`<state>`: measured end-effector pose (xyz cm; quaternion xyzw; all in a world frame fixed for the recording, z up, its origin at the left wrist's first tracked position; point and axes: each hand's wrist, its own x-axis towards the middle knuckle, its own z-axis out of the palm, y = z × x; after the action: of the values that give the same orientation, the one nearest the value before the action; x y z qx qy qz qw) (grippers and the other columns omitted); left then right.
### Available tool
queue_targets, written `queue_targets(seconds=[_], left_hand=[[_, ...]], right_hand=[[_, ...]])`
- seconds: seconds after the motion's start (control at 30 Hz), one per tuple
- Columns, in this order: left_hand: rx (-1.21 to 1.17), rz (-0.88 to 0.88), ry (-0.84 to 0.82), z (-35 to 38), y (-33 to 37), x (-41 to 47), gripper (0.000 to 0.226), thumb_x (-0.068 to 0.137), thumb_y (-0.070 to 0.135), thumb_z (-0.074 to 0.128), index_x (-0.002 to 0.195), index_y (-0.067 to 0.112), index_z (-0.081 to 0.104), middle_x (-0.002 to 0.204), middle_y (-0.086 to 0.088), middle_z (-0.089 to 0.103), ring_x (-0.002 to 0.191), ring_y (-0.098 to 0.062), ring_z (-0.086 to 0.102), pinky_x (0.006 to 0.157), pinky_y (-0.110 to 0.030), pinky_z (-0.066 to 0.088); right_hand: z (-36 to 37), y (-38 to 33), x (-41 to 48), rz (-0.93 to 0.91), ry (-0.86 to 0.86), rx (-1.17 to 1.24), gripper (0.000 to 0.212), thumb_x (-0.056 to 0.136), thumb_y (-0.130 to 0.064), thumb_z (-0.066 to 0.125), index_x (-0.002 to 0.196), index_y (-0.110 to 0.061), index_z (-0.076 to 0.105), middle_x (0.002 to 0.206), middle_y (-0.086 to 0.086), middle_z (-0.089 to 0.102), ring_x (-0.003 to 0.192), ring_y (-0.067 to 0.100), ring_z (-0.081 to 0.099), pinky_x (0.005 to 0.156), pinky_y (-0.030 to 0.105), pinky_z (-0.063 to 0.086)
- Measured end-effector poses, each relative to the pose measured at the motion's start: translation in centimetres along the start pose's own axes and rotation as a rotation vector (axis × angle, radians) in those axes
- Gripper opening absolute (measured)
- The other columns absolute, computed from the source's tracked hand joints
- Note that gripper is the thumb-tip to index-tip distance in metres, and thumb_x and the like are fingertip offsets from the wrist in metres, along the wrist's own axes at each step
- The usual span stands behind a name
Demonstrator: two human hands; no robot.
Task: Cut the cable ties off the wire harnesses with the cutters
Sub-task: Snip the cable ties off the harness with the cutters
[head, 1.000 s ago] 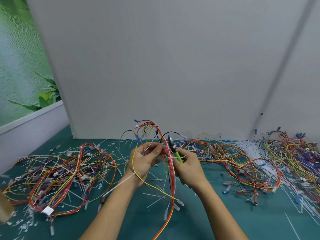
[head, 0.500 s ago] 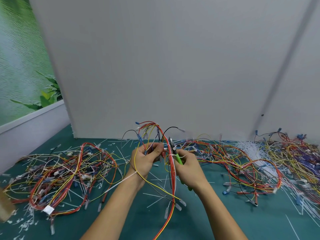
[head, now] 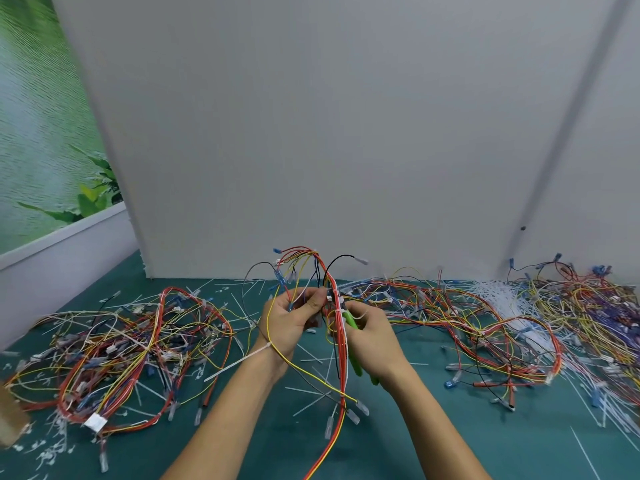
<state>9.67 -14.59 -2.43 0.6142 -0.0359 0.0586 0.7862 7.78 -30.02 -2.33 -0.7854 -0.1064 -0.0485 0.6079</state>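
Left hand [head: 289, 320] pinches the upright red-and-yellow wire harness [head: 343, 358]; right hand [head: 372, 336] grips green-handled cutters [head: 350, 319], tips pointing up.

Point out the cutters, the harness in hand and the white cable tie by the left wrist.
cutters [head: 349, 319]: head view, on the upper green handle.
held harness [head: 343, 372]: head view, on its hanging red wires.
white cable tie [head: 242, 360]: head view, on the middle of its tail.
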Motion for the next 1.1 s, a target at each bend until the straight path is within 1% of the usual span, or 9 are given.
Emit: queue_targets(seconds=[0.1, 0.2, 0.33, 0.43, 0.53, 0.6, 0.77, 1.0, 1.1], left_hand=[[0.015, -0.012, 0.004, -0.02, 0.08, 0.00, 0.060, 0.064, 0.044, 0.084, 0.103, 0.000, 0.073, 0.095, -0.020, 0.074, 0.085, -0.031, 0.066, 0.089, -0.053, 0.054], [0.019, -0.024, 0.012, 0.12, 0.24, -0.07, 0.065, 0.062, 0.045, 0.085, 0.104, -0.002, 0.072, 0.101, -0.026, 0.073, 0.089, -0.036, 0.067, 0.094, -0.060, 0.052], [0.031, -0.023, 0.021, 0.34, 0.44, -0.28, 0.067, 0.061, 0.045, 0.085, 0.105, -0.004, 0.071, 0.103, -0.031, 0.071, 0.089, -0.038, 0.065, 0.098, -0.065, 0.049], [0.052, -0.013, 0.028, 0.26, 0.46, -0.28, 0.067, 0.061, 0.047, 0.086, 0.104, -0.003, 0.072, 0.100, -0.027, 0.073, 0.093, -0.045, 0.068, 0.097, -0.063, 0.051], [0.064, -0.012, 0.026, 0.20, 0.46, -0.28, 0.066, 0.061, 0.046, 0.086, 0.103, -0.002, 0.072, 0.098, -0.025, 0.074, 0.101, -0.050, 0.067, 0.096, -0.062, 0.052], [0.070, -0.015, 0.028, 0.20, 0.48, -0.31, 0.064, 0.061, 0.045, 0.085, 0.102, -0.002, 0.073, 0.097, -0.025, 0.074, 0.098, -0.049, 0.068, 0.095, -0.062, 0.053], [0.079, -0.038, 0.027, 0.12, 0.44, -0.36, 0.059, 0.063, 0.041, 0.084, 0.101, -0.002, 0.073, 0.096, -0.025, 0.074, 0.090, -0.040, 0.070, 0.092, -0.059, 0.055], [0.070, -0.072, 0.023, 0.04, 0.17, -0.12, 0.060, 0.064, 0.040, 0.083, 0.104, -0.003, 0.072, 0.097, -0.023, 0.075, 0.088, -0.033, 0.070, 0.087, -0.048, 0.058], [0.044, -0.087, 0.012, -0.03, -0.01, -0.04, 0.062, 0.062, 0.040, 0.084, 0.104, -0.004, 0.072, 0.096, -0.024, 0.075, 0.085, -0.031, 0.070, 0.084, -0.044, 0.057]], right_hand=[[0.23, 0.08, 0.02, 0.014, 0.006, -0.013, 0.015, 0.098, -0.022, 0.065, 0.089, -0.014, 0.073, 0.080, 0.021, 0.070, 0.066, 0.022, 0.064, 0.065, 0.043, 0.060], [0.30, 0.16, 0.05, 0.024, -0.016, -0.019, 0.017, 0.099, -0.025, 0.063, 0.087, -0.017, 0.073, 0.079, 0.019, 0.070, 0.065, 0.020, 0.064, 0.062, 0.037, 0.059], [0.26, 0.24, 0.06, 0.016, -0.045, -0.102, 0.022, 0.099, -0.028, 0.060, 0.084, -0.015, 0.071, 0.078, 0.021, 0.066, 0.059, 0.014, 0.056, 0.058, 0.034, 0.050], [0.32, 0.19, 0.09, 0.007, -0.058, -0.100, 0.020, 0.099, -0.026, 0.061, 0.084, -0.015, 0.069, 0.075, 0.020, 0.065, 0.058, 0.013, 0.055, 0.058, 0.033, 0.050], [0.33, 0.17, 0.07, 0.013, -0.077, -0.104, 0.023, 0.098, -0.029, 0.062, 0.085, -0.011, 0.068, 0.066, 0.006, 0.062, 0.056, 0.012, 0.055, 0.058, 0.032, 0.051], [0.32, 0.20, 0.06, 0.018, -0.087, -0.117, 0.022, 0.097, -0.029, 0.063, 0.083, -0.012, 0.066, 0.063, 0.000, 0.060, 0.055, 0.010, 0.054, 0.056, 0.031, 0.051], [0.27, 0.07, -0.01, 0.015, -0.111, -0.110, 0.020, 0.094, -0.024, 0.061, 0.074, -0.022, 0.061, 0.060, -0.002, 0.056, 0.055, 0.011, 0.050, 0.055, 0.031, 0.048], [0.23, 0.00, -0.05, 0.003, -0.129, -0.136, 0.022, 0.094, -0.023, 0.061, 0.072, -0.022, 0.059, 0.059, -0.005, 0.054, 0.054, 0.006, 0.048, 0.054, 0.022, 0.045], [0.25, 0.18, -0.02, 0.005, -0.124, -0.167, 0.023, 0.095, -0.023, 0.061, 0.072, -0.020, 0.058, 0.058, -0.005, 0.053, 0.054, 0.006, 0.047, 0.054, 0.023, 0.044]])
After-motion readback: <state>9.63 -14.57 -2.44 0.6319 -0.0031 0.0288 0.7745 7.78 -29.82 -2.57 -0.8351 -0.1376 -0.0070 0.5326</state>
